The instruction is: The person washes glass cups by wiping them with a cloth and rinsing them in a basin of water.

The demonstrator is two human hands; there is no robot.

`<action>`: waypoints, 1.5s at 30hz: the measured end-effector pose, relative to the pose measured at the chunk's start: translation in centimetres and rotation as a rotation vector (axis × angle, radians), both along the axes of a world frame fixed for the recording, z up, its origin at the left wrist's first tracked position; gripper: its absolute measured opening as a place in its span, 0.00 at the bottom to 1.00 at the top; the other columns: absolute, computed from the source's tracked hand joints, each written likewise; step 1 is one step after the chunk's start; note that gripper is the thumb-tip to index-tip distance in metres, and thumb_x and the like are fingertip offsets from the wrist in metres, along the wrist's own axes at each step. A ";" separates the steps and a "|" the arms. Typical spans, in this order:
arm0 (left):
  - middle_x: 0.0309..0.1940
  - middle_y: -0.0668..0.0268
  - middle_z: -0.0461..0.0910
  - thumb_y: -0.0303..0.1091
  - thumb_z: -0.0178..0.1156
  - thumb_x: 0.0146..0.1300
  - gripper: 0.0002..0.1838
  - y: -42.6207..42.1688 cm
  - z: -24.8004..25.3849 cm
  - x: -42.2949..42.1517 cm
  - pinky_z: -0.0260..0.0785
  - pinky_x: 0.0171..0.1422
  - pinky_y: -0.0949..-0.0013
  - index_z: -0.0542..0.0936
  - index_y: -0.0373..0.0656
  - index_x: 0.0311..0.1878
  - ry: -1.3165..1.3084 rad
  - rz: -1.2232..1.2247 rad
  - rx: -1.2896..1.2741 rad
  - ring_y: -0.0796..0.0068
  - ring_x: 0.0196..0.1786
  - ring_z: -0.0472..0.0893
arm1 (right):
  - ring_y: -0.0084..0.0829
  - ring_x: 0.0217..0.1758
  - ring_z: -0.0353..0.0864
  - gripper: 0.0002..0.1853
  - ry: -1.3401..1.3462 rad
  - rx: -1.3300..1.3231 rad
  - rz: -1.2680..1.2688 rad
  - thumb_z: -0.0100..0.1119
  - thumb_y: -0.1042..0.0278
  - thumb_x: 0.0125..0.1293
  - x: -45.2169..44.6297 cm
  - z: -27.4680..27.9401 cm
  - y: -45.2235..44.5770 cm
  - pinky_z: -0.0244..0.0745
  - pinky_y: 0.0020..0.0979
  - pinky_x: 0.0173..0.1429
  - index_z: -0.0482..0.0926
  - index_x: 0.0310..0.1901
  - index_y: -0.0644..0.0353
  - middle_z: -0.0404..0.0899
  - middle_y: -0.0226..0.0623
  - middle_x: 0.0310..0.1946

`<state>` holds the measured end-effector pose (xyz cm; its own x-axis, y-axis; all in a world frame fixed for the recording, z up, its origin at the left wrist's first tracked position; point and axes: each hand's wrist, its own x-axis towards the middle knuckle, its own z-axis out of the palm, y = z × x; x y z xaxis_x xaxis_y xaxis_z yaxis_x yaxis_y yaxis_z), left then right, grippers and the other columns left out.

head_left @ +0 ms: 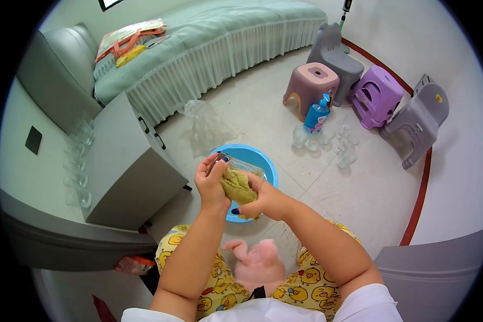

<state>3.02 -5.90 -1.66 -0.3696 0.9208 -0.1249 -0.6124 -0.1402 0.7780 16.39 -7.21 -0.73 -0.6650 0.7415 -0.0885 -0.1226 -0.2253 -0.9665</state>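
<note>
Above a blue basin [271,166], my left hand [212,180] is closed around a clear glass [247,167] tilted on its side. My right hand [265,198] grips a yellow-green cloth [236,185] and presses it against the glass. The cloth hangs a little below my right fingers. My hands and the cloth hide part of the glass and the inside of the basin.
Several clear glasses [300,137] stand on the floor by a blue pump bottle [316,115], near a pink stool [311,83]. A clear plastic bag [204,126] lies behind the basin. More glasses [78,180] line the grey cabinet [129,172]. A pink plush toy [260,265] sits between my legs.
</note>
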 end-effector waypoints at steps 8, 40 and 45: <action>0.39 0.58 0.74 0.29 0.57 0.47 0.21 -1.3 2.3 -0.5 0.69 0.49 0.68 0.68 0.33 0.46 0.204 -0.216 0.270 0.70 0.42 0.75 | 0.26 0.49 0.73 0.31 0.492 -0.522 0.045 0.56 0.80 0.46 1.0 1.0 -1.3 0.71 0.28 0.51 0.62 0.56 0.60 0.70 0.34 0.48; 0.44 0.65 0.72 0.46 0.53 0.59 0.19 -1.3 2.2 1.2 0.69 0.49 0.63 0.68 0.47 0.50 -0.317 -0.408 -0.007 0.71 0.45 0.73 | 0.22 0.45 0.71 0.28 -0.037 0.136 -0.273 0.54 0.76 0.50 -1.1 0.7 -0.8 0.69 0.25 0.47 0.63 0.56 0.64 0.72 0.34 0.45; 0.38 0.64 0.74 0.38 0.57 0.55 0.17 0.1 -0.5 0.9 0.71 0.43 0.67 0.70 0.45 0.46 -0.295 -0.344 -0.083 0.70 0.39 0.76 | 0.27 0.49 0.72 0.28 0.287 -0.234 -0.274 0.55 0.78 0.49 -1.1 0.8 -1.0 0.69 0.28 0.52 0.63 0.55 0.64 0.71 0.35 0.47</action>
